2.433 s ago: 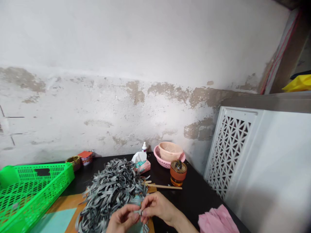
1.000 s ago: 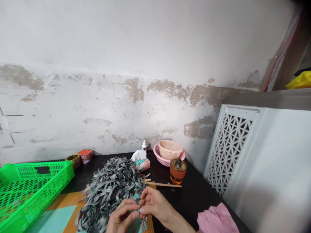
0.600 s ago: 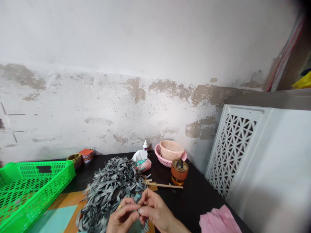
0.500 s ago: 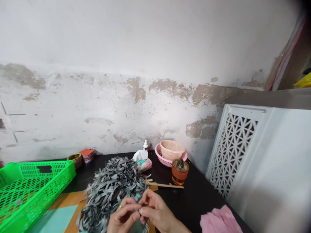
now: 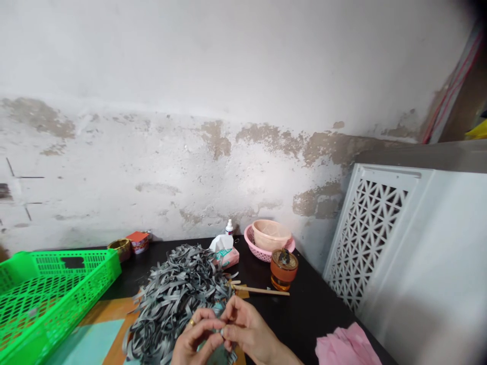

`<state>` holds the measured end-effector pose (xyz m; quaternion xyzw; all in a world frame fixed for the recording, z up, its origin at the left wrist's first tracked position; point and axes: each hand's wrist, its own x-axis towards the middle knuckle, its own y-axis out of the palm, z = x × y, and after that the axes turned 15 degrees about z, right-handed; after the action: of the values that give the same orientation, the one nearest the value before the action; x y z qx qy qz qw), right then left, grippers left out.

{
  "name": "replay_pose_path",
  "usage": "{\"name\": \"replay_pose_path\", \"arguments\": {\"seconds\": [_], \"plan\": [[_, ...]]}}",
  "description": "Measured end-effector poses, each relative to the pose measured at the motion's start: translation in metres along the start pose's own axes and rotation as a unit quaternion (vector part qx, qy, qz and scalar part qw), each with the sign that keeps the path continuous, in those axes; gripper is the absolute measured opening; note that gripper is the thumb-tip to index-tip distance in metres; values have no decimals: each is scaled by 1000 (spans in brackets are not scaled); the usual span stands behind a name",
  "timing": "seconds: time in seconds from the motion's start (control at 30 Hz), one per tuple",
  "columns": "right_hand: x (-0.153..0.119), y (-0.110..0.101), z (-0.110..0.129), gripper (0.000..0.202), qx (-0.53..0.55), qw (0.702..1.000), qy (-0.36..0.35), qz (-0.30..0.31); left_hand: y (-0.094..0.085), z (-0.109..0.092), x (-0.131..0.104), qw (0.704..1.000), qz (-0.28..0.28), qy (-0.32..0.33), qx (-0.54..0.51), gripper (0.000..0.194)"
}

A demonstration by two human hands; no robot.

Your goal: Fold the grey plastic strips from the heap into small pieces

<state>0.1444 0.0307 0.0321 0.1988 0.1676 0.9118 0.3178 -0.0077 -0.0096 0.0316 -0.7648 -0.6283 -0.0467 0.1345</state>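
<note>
My left hand, with a ring on one finger, is closed in a pinch at the bottom centre. My right hand meets it fingertip to fingertip, also pinching. A small pale bit shows between the fingertips, too small to name. Just behind and left of my hands lies a large heap of grey strips. Part of a strip shows below my right fingers; whether it is held is hidden.
A green crate stands at left. Behind are a tissue box, a white bottle, pink baskets, an amber jar and a red-topped tin. A wooden stick and pink cloth lie right.
The whole view has shifted slightly, so things appear a little farther right. My hands stay together, with the fingers almost unchanged.
</note>
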Motion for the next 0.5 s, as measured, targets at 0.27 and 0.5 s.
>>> {"name": "replay_pose_path", "arguments": {"seconds": [0.27,0.5], "plan": [[-1,-1,11,40,-78,997,-11,3,-4,0,0,996,-33,11,79,12],[-3,-2,16,38,-139,990,9,1,-8,-9,0,996,68,-18,60,19]]}}
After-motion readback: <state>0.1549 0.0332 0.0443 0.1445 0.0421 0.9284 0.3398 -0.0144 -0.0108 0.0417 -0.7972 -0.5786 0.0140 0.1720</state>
